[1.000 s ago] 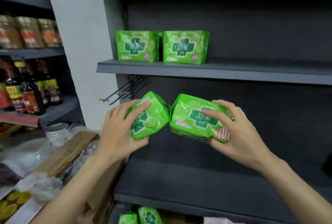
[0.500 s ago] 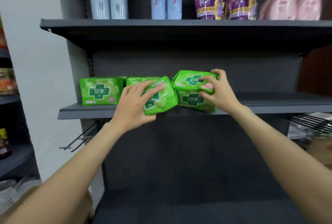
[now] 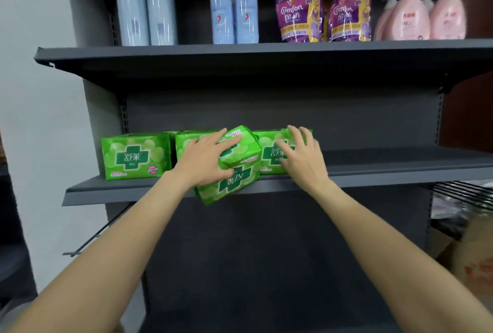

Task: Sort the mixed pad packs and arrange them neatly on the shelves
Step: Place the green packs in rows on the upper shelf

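Your left hand [image 3: 204, 162] grips a tilted green pad pack [image 3: 232, 172], fingers spread over its top, thumb curled under at its 6 o'clock side. That pack sits askew at the front lip of the middle shelf [image 3: 373, 170], its lower corner hanging past the edge, w/ its print upside down. At its 3 o'clock, touching it, a second pack [image 3: 272, 151] stands on the shelf; your right hand [image 3: 301, 156] lies on its face w/ fingers fairly straight & spread, pressing it, not wrapped round. At 9 o'clock a pack [image 3: 186, 143] shows partly behind your left hand, then the leftmost pack [image 3: 136, 156] standing upright, label facing you. At 12 o'clock, the top shelf [image 3: 240, 52] holds spray cans [image 3: 145, 4], blue bottles [image 3: 233, 7], purple Comfort pouches [image 3: 322, 10] & pink pump bottles [image 3: 421, 15].
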Motion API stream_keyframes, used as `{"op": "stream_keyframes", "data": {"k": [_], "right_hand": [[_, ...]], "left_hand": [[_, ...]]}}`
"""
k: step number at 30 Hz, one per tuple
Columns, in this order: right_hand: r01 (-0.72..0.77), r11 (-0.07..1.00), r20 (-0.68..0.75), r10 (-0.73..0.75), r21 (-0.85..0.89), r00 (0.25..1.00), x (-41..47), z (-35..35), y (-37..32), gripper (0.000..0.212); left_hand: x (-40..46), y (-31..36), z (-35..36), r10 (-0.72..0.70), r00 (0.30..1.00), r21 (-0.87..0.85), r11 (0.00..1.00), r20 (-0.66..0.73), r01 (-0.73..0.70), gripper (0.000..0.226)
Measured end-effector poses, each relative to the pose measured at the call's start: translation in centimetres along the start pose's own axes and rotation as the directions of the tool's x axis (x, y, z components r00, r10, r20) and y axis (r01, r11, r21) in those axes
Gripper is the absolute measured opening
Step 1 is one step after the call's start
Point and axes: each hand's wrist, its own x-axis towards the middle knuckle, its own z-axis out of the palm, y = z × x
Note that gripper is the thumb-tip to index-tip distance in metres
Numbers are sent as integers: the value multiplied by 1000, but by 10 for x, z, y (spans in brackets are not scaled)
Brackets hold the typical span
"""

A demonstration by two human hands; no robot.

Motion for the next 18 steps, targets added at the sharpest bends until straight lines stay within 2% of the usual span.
{"op": "stream_keyframes", "data": {"k": [3, 6, 8, 10, 12, 14, 16, 18], "right_hand": [[54, 996, 75, -59, 72, 995, -4, 21, 0, 46], [38, 997, 147, -28, -60, 989, 9, 23, -6, 48], [-39, 996, 162, 51, -76, 985, 10, 25, -10, 44], [-124, 992, 233, 123, -10, 965, 3, 27, -10, 46], [-154, 986, 297, 129, 63, 946, -7, 31, -6, 48], [-147, 985, 289, 114, 94, 951, -14, 30, 7, 47], [-174, 977, 255, 139, 122, 957, -22, 29, 27, 46], [-207, 964, 318, 147, 164, 937, -31, 32, 44, 50]], "left_hand": [[3, 3, 1, -2, 1000, 16, 1000, -3, 2, 83], [2, 6, 2, -14, 1000, 24, 1000, -11, 15, 84], [-1, 6, 5, -19, 999, 30, 999, -35, 20, 83], [-3, 5, 7, -19, 998, 25, 999, -52, 20, 83], [-4, 5, 7, -19, 998, 26, 999, -57, 20, 83], [-5, 6, 7, -33, 997, 39, 999, -71, 36, 81], [-6, 12, 7, -54, 991, 119, 991, -122, 68, 79], [-5, 19, 5, -61, 986, 224, 970, -156, 96, 76]]}}
